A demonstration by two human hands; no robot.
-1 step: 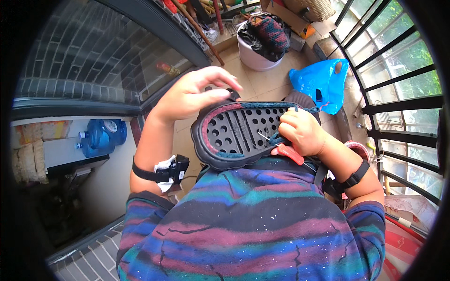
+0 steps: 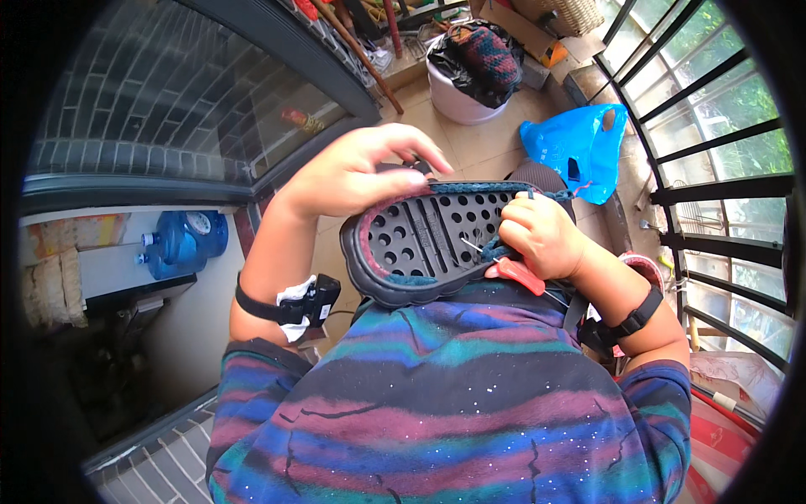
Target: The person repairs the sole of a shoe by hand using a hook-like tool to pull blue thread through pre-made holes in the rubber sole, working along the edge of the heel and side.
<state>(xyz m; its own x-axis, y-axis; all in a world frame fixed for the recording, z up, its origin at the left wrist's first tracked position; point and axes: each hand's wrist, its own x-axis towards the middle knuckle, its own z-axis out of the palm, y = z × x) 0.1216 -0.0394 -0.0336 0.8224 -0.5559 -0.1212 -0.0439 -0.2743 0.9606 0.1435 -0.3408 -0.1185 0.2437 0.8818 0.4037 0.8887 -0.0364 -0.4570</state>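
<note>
A black shoe sole (image 2: 432, 244) with rows of round holes lies tilted across my front, its near edge against my striped shirt. Dark red and teal knitted edging (image 2: 478, 186) runs round the inside of its rim. My right hand (image 2: 537, 239) is closed at the sole's right end, round a red-handled tool (image 2: 520, 275) whose handle sticks out below the fist. Teal yarn (image 2: 497, 249) bunches beside those fingers, with a thin pale tip near it. At the upper left rim, my left hand (image 2: 357, 172) is open, thumb against the edging and fingers curved apart above it.
Beyond the sole, a blue plastic bag (image 2: 579, 151) lies on the tiled floor. A white bucket (image 2: 462, 97) lined with a black bag stands further off. Barred windows (image 2: 714, 160) run along the right. On the left are a glass door (image 2: 193, 92) and blue water bottles (image 2: 185, 244).
My left hand has shifted slightly right and down, its thumb now over the sole's upper rim. My right hand and the red-handled tool look almost the same.
</note>
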